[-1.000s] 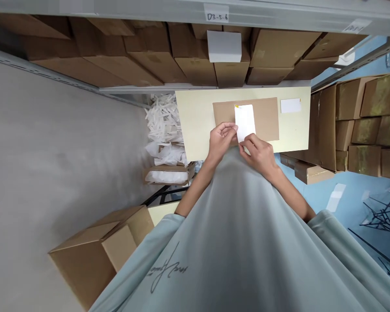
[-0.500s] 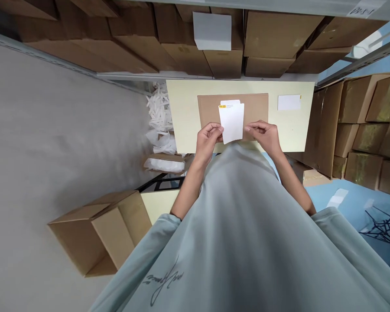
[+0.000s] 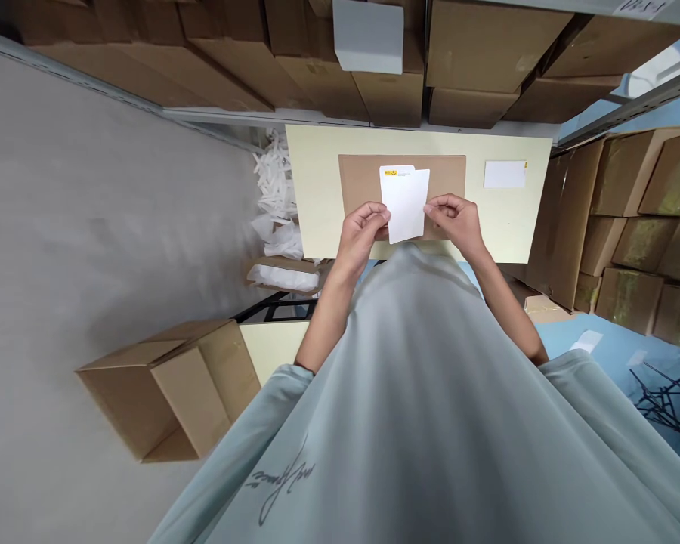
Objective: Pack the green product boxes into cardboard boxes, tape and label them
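A blank white card (image 3: 408, 211) is held upright in front of me, over a flat piece of brown cardboard (image 3: 363, 177). My left hand (image 3: 363, 230) pinches its left edge between thumb and fingers. At the right edge, the thumb and forefinger of my right hand (image 3: 453, 219) are closed on the card. Behind it shows the top of a second white card (image 3: 400, 172) with a yellow logo and small print; the rest is hidden, and I cannot tell whether it is held too.
The cardboard lies on a pale yellow tabletop (image 3: 317, 174). Another white card (image 3: 504, 174) lies at right. Boxes (image 3: 476, 53) fill the shelf above, and more boxes (image 3: 629, 227) stack at right. White packing material (image 3: 277, 181) and an open carton (image 3: 170, 400) are at left.
My right fingers have come in to the card's right edge. The card has turned slightly, showing more of the yellow logo behind it. The view has shifted a little.
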`<state>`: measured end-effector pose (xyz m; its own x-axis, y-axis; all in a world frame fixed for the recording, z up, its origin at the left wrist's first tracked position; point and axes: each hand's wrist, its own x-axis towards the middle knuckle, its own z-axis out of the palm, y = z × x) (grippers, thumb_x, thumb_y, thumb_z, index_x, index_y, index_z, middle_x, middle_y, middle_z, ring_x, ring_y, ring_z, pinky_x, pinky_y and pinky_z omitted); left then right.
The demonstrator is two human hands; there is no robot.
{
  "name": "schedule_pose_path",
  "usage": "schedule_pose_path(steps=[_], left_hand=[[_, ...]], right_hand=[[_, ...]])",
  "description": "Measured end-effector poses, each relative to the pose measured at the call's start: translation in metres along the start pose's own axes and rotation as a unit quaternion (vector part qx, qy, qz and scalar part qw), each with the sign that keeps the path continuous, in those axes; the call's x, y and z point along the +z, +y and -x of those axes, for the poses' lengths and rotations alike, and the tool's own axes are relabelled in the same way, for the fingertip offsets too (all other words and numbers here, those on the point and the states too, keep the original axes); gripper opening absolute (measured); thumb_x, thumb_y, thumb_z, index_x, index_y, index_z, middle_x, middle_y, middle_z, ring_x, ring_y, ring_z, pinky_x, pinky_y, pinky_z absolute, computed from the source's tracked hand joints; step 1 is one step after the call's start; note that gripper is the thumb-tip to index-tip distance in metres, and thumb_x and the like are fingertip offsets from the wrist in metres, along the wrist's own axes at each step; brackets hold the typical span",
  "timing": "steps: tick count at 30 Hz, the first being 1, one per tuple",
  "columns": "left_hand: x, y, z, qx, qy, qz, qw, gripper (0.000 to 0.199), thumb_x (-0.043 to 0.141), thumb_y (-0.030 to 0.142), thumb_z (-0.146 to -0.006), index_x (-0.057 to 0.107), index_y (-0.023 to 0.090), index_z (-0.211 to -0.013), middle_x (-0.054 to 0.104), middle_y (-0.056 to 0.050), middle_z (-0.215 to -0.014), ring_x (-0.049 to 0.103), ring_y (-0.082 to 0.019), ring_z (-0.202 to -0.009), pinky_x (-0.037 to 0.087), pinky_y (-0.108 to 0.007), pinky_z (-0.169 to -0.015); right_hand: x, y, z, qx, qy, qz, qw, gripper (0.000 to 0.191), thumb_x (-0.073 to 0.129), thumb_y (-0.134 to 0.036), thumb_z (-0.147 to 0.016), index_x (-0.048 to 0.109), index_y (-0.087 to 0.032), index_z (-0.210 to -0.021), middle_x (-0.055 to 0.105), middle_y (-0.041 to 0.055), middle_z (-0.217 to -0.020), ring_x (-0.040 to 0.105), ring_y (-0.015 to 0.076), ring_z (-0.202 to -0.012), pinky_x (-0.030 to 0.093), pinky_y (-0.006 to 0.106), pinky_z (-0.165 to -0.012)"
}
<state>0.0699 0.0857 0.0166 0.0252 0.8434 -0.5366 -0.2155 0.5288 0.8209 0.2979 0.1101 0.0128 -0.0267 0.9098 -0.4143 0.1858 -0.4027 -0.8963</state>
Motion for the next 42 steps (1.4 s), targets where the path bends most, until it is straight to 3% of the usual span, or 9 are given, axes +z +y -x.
schedule_pose_path(steps=[3,9,15,20,31,42], left_hand=[[-0.003,-0.003,-0.002,0.02,0.008,-0.025,0.999,0.034,0.087,0.052,-0.085,0.068,0.024,-0.087,0.072,-0.002,-0.085,0.072,-0.019,-0.083,0.063,-0.032,-0.076],[-0.012,-0.014,-0.023,0.168,0.098,-0.181,0.964,0.03,0.085,0.051,-0.093,0.071,0.024,-0.089,0.077,-0.004,-0.1,0.074,-0.02,-0.098,0.062,-0.03,-0.087],[-0.028,-0.021,-0.065,0.202,0.06,-0.209,0.955,0.034,0.084,0.057,-0.097,0.074,0.024,-0.091,0.077,-0.003,-0.092,0.073,-0.019,-0.09,0.06,-0.03,-0.079],[-0.037,-0.038,-0.085,0.219,0.042,-0.23,0.947,0.035,0.084,0.057,-0.098,0.076,0.024,-0.091,0.076,-0.004,-0.094,0.07,-0.018,-0.085,0.058,-0.033,-0.079],[-0.033,-0.059,-0.078,0.234,0.074,-0.31,0.918,0.028,0.075,0.049,-0.105,0.074,0.026,-0.089,0.073,-0.005,-0.092,0.067,-0.024,-0.095,0.057,-0.04,-0.09],[-0.031,-0.064,-0.074,0.237,0.086,-0.325,0.912,0.033,0.073,0.056,-0.105,0.074,0.027,-0.089,0.074,-0.007,-0.096,0.066,-0.027,-0.099,0.055,-0.044,-0.098]], right_hand=[[0.003,0.003,-0.001,-0.004,-0.017,0.001,1.0,0.021,0.086,-0.043,-0.09,0.08,-0.023,-0.089,0.068,-0.002,-0.071,0.063,0.0168,-0.07,0.054,0.032,-0.068],[0.013,0.011,-0.013,-0.071,-0.015,0.048,0.996,0.022,0.083,-0.042,-0.092,0.077,-0.022,-0.086,0.074,0.0017,-0.086,0.066,0.0169,-0.079,0.057,0.033,-0.075],[0.009,0.013,-0.046,-0.126,-0.022,0.083,0.988,0.031,0.083,-0.053,-0.095,0.076,-0.023,-0.091,0.074,0.0025,-0.091,0.069,0.0198,-0.091,0.059,0.035,-0.081],[0.007,0.023,-0.061,-0.125,-0.033,0.107,0.986,0.031,0.083,-0.051,-0.096,0.075,-0.022,-0.088,0.072,0.002,-0.088,0.068,0.0194,-0.09,0.059,0.036,-0.083],[0.014,0.046,-0.055,-0.094,-0.024,0.159,0.982,0.02,0.077,-0.04,-0.097,0.074,-0.021,-0.089,0.072,0.0028,-0.089,0.066,0.0192,-0.089,0.058,0.037,-0.087],[0.014,0.049,-0.056,-0.102,-0.012,0.188,0.977,0.026,0.077,-0.047,-0.097,0.074,-0.023,-0.088,0.073,0.0035,-0.089,0.066,0.021,-0.086,0.061,0.042,-0.091]])
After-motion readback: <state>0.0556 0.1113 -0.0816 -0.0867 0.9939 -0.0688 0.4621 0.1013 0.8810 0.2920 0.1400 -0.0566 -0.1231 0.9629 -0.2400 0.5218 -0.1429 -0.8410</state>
